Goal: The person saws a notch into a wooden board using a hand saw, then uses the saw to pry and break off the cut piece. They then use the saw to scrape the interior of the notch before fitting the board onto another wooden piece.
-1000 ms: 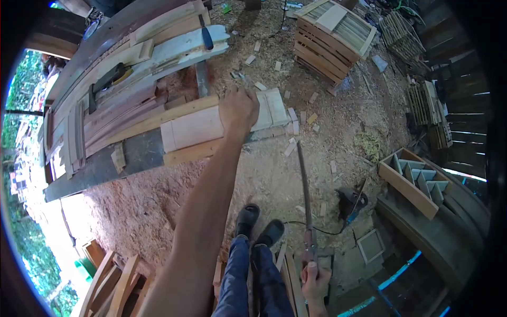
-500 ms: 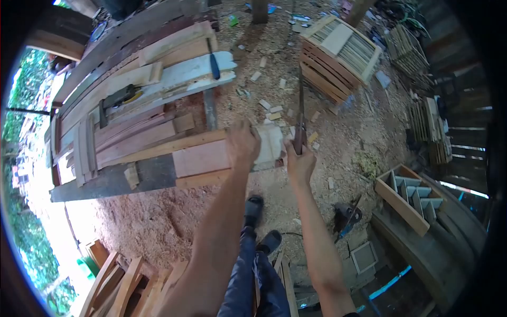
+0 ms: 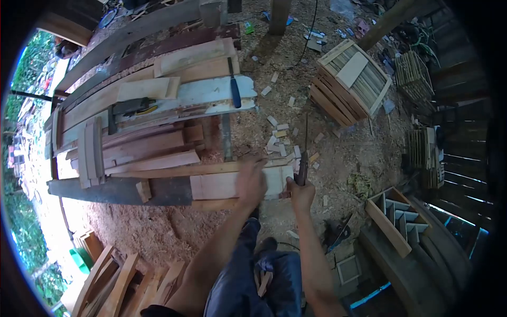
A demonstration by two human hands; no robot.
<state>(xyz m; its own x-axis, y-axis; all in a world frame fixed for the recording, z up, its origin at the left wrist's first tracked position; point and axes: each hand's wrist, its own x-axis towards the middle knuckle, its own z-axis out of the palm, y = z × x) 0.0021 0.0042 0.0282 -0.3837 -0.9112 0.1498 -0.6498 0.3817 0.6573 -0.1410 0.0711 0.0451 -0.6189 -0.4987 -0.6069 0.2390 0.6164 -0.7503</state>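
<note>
My right hand [image 3: 302,196] is wrapped around the handle of a handsaw [image 3: 303,166], seen nearly edge-on with its blade pointing away from me. The saw is at the right end of a pale board [image 3: 219,186] that lies on the dark bench plank [image 3: 119,191]. Over this board is my left hand [image 3: 251,182], blurred, its fingers apparently stretched out with nothing visible in them. Whether it touches the board is hard to see. A narrow wooden strip [image 3: 174,171] runs along the board's far side.
Stacked boards [image 3: 153,145], a dark clamp-like tool [image 3: 129,107] and a blue-handled chisel-like tool [image 3: 234,92] lie on the bench. Small wood offcuts [image 3: 274,142] litter the floor beyond. A slatted wooden stack [image 3: 346,84] stands far right; a divided wooden box [image 3: 393,219] is nearer.
The view has shifted, so the bench appears lower and farther right. My left hand has moved on the board and is now blurred. My right hand still grips the saw.
</note>
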